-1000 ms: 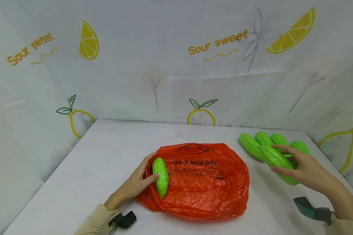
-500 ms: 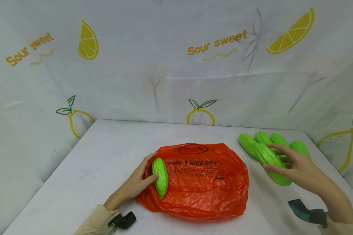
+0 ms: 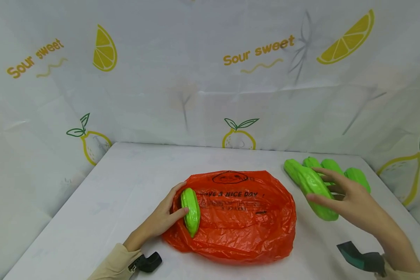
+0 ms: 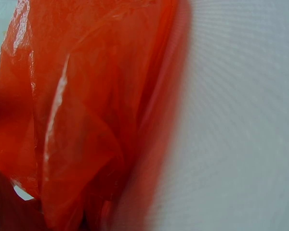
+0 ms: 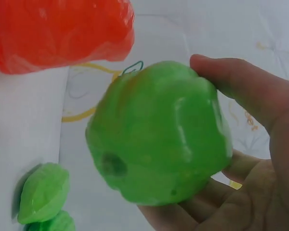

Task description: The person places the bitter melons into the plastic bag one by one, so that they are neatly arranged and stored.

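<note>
The right hand (image 3: 355, 204), gripping a ridged green gourd (image 3: 315, 192) above the tabletop (image 3: 91, 217), has shifted nearer the red plastic bag (image 3: 245, 229); the left hand (image 3: 165, 216) clasps the bag's edge, fingers partly hidden.

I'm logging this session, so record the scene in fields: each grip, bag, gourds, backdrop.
Left grip: on the red bag at its left edge, thumb against a green gourd
Right grip: holds another gourd above the table
Bag print: includes "NICE DAY"
Other gourds: four, far right
Backdrop: lemon prints, "Sour sweet"
</note>
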`<act>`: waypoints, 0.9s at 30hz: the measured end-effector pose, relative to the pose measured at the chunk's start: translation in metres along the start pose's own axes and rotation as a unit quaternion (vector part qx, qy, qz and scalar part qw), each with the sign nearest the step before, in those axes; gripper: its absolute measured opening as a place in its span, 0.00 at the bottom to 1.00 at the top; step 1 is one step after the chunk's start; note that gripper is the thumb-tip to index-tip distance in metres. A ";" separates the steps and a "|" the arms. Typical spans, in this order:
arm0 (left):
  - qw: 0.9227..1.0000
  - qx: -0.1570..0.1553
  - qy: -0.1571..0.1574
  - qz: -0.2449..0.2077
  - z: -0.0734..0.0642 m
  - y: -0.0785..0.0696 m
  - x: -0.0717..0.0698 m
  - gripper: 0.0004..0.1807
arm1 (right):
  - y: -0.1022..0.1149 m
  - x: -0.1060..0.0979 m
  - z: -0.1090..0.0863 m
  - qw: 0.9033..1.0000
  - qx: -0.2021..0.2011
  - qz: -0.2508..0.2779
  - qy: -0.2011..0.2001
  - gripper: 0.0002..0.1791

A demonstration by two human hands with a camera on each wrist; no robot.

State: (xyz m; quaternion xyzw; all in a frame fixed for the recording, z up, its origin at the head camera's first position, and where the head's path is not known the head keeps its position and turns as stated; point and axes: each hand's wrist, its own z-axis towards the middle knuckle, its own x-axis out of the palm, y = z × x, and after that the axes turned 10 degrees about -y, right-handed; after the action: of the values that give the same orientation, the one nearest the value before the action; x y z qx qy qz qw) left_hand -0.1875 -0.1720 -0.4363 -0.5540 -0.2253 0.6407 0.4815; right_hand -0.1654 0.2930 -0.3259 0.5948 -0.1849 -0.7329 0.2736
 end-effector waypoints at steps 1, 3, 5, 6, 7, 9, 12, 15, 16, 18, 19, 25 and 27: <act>1.000 0.000 0.000 0.001 0.000 0.000 0.000 0.38 | 0.002 0.000 -0.001 1.000 0.000 0.004 -0.001 0.46; 1.000 0.001 0.000 0.001 0.000 0.000 0.000 0.38 | 0.005 0.002 -0.002 1.000 0.002 0.011 -0.002 0.46; 1.000 0.001 0.000 -0.002 0.000 0.000 0.000 0.38 | 0.008 0.003 -0.003 1.000 0.003 0.020 -0.004 0.45; 1.000 0.001 0.000 -0.003 0.000 0.000 0.000 0.38 | 0.009 0.003 -0.004 1.000 0.004 0.023 -0.006 0.45; 1.000 0.000 0.001 -0.005 0.000 0.000 0.000 0.39 | 0.011 0.004 -0.004 1.000 0.006 0.026 -0.007 0.45; 1.000 -0.001 0.001 -0.006 0.000 0.000 0.000 0.39 | 0.015 0.006 -0.005 0.999 0.007 0.034 -0.013 0.44; 1.000 -0.005 0.000 -0.004 0.000 -0.001 0.000 0.39 | 0.020 0.010 -0.006 0.998 0.004 0.053 -0.019 0.43; 1.000 -0.009 -0.001 -0.001 0.000 0.000 0.000 0.39 | 0.027 0.016 -0.006 0.997 -0.003 0.073 -0.022 0.42; 1.000 -0.010 -0.002 -0.001 0.000 0.000 0.000 0.39 | 0.029 0.018 -0.006 0.997 -0.007 0.077 -0.023 0.42; 1.000 -0.010 -0.002 -0.001 -0.001 0.000 0.000 0.39 | 0.034 0.022 -0.006 0.996 -0.016 0.082 -0.026 0.42; 1.000 -0.010 -0.002 0.000 -0.001 0.000 0.000 0.39 | 0.036 0.024 -0.006 0.996 -0.021 0.087 -0.027 0.41; 1.000 -0.011 0.001 -0.003 0.000 0.000 0.001 0.39 | 0.050 0.033 -0.009 0.993 -0.033 0.110 -0.025 0.42; 1.000 -0.010 0.002 -0.005 0.000 0.000 0.001 0.39 | 0.053 0.035 -0.010 0.993 -0.029 0.116 -0.020 0.42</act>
State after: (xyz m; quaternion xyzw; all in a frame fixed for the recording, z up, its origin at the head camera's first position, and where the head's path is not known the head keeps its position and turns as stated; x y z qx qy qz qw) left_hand -0.1872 -0.1715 -0.4365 -0.5588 -0.2332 0.6351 0.4795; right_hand -0.1515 0.2303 -0.3235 0.5463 -0.2367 -0.7128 0.3707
